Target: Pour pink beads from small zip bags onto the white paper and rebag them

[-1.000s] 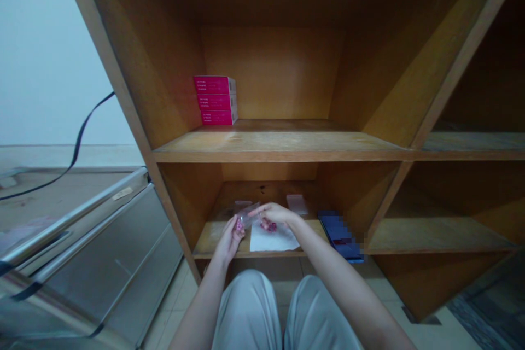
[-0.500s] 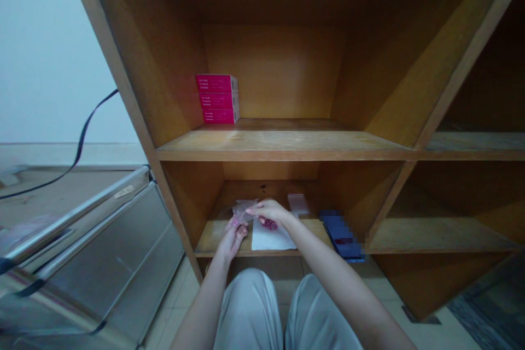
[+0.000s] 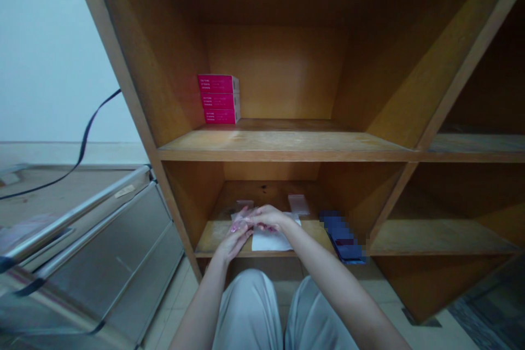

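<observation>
On the lower shelf my left hand is closed on a small clear plastic bag, with a bit of pink showing at its fingers. My right hand reaches over from the right, its fingertips touching the same bag. Dark pink beads show under its curled fingers, mostly hidden by the hand. Below the hands lies a white sheet of paper, partly covered by them.
Farther back lie a flat clear bag and another clear bag. A blurred-out blue object overhangs the shelf edge at right. Pink boxes are stacked on the upper shelf. A metal-framed panel stands at left.
My hands have come closer together around the bag, and my right hand has shifted slightly left. The beads, plainer before, are now mostly covered.
</observation>
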Action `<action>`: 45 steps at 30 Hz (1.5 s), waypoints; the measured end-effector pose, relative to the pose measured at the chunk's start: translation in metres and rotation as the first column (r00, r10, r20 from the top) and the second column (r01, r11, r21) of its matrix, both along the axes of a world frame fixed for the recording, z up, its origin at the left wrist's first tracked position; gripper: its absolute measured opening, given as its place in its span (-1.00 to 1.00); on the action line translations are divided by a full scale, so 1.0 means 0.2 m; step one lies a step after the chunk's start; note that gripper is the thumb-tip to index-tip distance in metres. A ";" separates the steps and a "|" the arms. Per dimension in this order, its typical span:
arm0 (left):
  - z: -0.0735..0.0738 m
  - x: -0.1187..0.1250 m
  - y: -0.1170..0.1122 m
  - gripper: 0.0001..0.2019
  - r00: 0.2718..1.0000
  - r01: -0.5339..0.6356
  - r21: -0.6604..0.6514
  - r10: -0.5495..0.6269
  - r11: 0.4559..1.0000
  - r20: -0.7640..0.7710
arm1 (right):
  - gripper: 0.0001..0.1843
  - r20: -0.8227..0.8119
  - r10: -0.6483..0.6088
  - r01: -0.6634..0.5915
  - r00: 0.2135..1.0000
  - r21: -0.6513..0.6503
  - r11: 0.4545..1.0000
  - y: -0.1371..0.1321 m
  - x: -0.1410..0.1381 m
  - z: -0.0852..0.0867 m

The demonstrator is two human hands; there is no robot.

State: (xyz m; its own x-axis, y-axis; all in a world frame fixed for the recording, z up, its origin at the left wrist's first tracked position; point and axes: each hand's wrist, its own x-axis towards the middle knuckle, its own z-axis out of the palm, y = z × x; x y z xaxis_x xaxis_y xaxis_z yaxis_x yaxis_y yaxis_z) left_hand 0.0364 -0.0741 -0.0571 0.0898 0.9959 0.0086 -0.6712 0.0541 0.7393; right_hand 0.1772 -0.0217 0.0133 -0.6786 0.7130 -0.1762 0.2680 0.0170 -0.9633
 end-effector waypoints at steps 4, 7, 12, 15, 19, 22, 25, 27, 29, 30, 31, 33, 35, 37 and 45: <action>0.00 0.00 0.00 -0.45 1.000 0.016 0.041 -0.016 0.999 0.014 | -0.68 -0.025 0.011 -0.012 1.000 -0.020 1.000 0.02 -0.01 -0.04; -0.01 -0.01 0.01 -0.43 0.999 0.024 0.067 -0.026 0.997 0.026 | -0.73 -0.049 0.028 -0.030 0.998 -0.030 0.999 0.03 -0.02 -0.06; -0.02 -0.02 0.02 -0.45 0.999 0.038 0.066 -0.040 0.997 0.026 | -0.78 -0.005 0.024 -0.024 1.000 -0.027 0.999 0.04 -0.01 -0.07; -0.02 -0.02 0.02 -0.47 0.999 0.040 0.066 -0.042 0.997 0.026 | -0.81 -0.006 -0.003 0.003 1.000 -0.025 1.000 0.03 -0.01 -0.07; -0.02 -0.02 0.03 -0.50 0.998 0.026 0.072 -0.030 0.997 0.047 | -0.84 -0.029 -0.044 0.042 0.999 -0.054 0.998 0.01 -0.02 -0.06; -0.03 -0.02 0.04 -0.52 0.998 0.011 0.060 -0.014 0.998 0.056 | -0.84 -0.050 -0.051 0.047 0.997 -0.074 0.996 0.01 -0.01 -0.06; -0.04 -0.02 0.04 -0.54 0.998 0.001 0.046 -0.003 0.999 0.058 | -0.82 -0.057 -0.049 0.044 0.997 -0.084 0.995 0.02 0.01 -0.06; -0.04 -0.02 0.05 -0.55 0.998 -0.006 0.031 0.004 0.999 0.066 | -0.79 -0.064 -0.057 0.050 0.996 -0.096 0.994 0.03 0.04 -0.06; -0.04 -0.02 0.05 -0.56 0.997 -0.006 0.012 0.005 1.000 0.075 | -0.76 -0.091 -0.080 0.070 0.993 -0.107 0.992 0.04 0.07 -0.06; -0.04 -0.02 0.05 -0.57 0.997 -0.005 0.005 0.005 1.000 0.080 | -0.73 -0.112 -0.099 0.086 0.989 -0.111 0.990 0.04 0.09 -0.06; -0.04 -0.02 0.05 -0.58 0.997 -0.006 0.002 0.005 1.000 0.083 | -0.71 -0.141 -0.127 0.111 0.982 -0.112 0.987 0.05 0.11 -0.06; -0.04 -0.02 0.05 -0.61 0.996 -0.012 0.006 0.011 1.000 0.088 | -0.68 -0.215 -0.224 0.204 0.951 -0.110 0.973 0.06 0.14 -0.08; -0.04 -0.02 0.05 -0.63 0.996 -0.018 0.011 0.017 1.000 0.087 | -0.69 -0.301 -0.389 0.373 0.871 -0.112 0.921 0.07 0.17 -0.11; -0.05 -0.02 0.05 -0.64 0.996 -0.020 0.006 0.019 1.000 0.085 | -0.70 -0.384 -0.564 0.562 0.731 -0.129 0.817 0.09 0.18 -0.16; -0.05 -0.02 0.05 -0.63 0.995 -0.001 0.023 -0.001 1.000 0.098 | -0.67 -0.537 -0.721 0.800 0.439 -0.133 0.585 0.13 0.15 -0.40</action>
